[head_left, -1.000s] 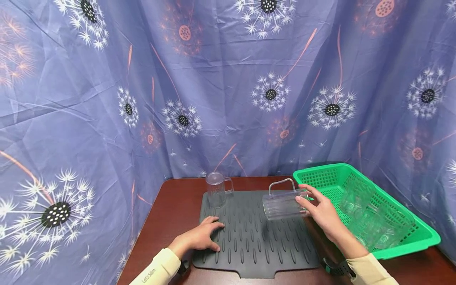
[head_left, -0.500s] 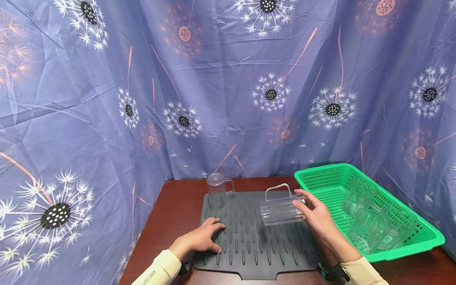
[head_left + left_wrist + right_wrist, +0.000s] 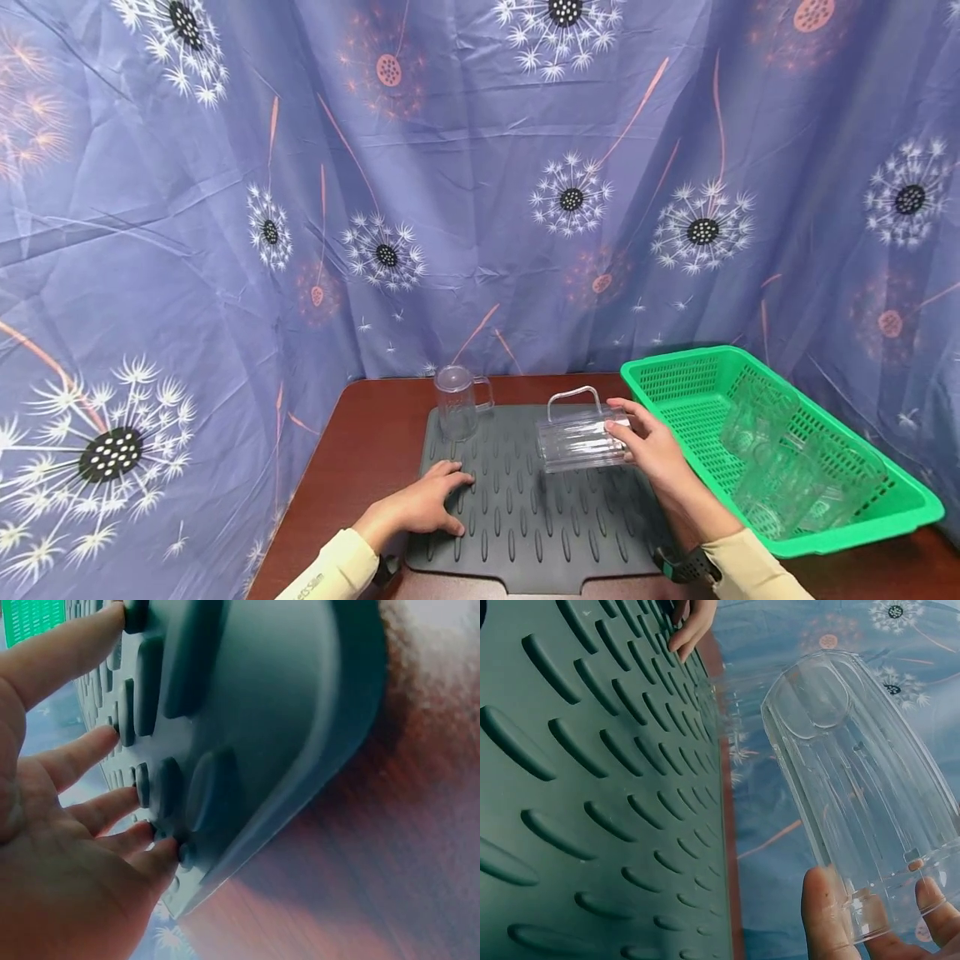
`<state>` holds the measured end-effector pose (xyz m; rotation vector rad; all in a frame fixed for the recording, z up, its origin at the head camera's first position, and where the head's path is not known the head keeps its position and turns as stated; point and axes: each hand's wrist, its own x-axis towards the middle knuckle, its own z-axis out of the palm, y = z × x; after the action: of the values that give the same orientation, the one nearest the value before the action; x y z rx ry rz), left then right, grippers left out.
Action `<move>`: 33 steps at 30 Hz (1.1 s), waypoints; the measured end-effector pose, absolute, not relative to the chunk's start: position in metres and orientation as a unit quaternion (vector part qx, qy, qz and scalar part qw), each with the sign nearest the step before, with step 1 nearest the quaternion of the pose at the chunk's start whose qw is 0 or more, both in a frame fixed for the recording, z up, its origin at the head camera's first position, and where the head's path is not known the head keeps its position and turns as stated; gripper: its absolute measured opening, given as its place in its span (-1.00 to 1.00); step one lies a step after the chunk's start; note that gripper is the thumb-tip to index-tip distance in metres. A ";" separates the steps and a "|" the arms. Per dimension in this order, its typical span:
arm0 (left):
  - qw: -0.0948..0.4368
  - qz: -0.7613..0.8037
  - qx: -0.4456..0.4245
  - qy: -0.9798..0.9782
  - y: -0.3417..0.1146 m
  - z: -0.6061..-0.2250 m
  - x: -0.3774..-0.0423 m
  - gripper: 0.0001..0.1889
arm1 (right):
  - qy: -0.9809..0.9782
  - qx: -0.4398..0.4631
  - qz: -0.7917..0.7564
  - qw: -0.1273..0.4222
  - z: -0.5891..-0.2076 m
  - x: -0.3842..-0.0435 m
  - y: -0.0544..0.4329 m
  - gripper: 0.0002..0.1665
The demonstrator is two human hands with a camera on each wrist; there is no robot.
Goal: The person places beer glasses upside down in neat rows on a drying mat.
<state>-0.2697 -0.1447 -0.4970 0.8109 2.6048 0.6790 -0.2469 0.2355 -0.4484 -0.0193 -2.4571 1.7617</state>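
Observation:
My right hand [image 3: 651, 446] grips a clear glass mug [image 3: 573, 440] near one end, thumb on one side and fingers on the other. The mug lies sideways in the air over the grey ridged drying mat [image 3: 517, 500], its handle upward and its far end pointing left. In the right wrist view the ribbed mug [image 3: 855, 772] fills the right side. My left hand [image 3: 423, 500] rests on the mat's left part with fingers spread, fingertips on the ridges in the left wrist view. A second glass mug [image 3: 456, 406] stands bottom up at the mat's back left corner, handle to the right.
A green plastic basket [image 3: 671, 367] with several clear glass mugs [image 3: 780, 483] lying in it stands to the right of the mat. The brown table [image 3: 330, 467] shows around the mat. A blue curtain with dandelion prints [image 3: 480, 208] hangs behind and at the sides.
My right hand has carried the glass mug left and slightly down over the mat, away from the basket. The left hand stays in place.

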 end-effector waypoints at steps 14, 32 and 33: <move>0.147 0.254 0.277 0.915 -0.133 -0.490 -0.271 -0.38 | -0.744 -0.054 0.666 0.003 -0.473 -0.254 0.217 -0.36; 0.110 0.300 0.241 0.917 -0.114 -0.479 -0.271 -0.39 | -0.720 -0.060 0.691 -0.026 -0.489 -0.262 0.197 -0.41; 0.105 0.307 0.242 0.914 -0.112 -0.479 -0.272 -0.38 | -0.718 -0.060 0.692 -0.027 -0.490 -0.263 0.197 -0.41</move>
<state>-0.2721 -0.1124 -0.4791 0.7123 2.6955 0.9058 -0.2625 0.1968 -0.4898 -0.1912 -2.2966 2.2134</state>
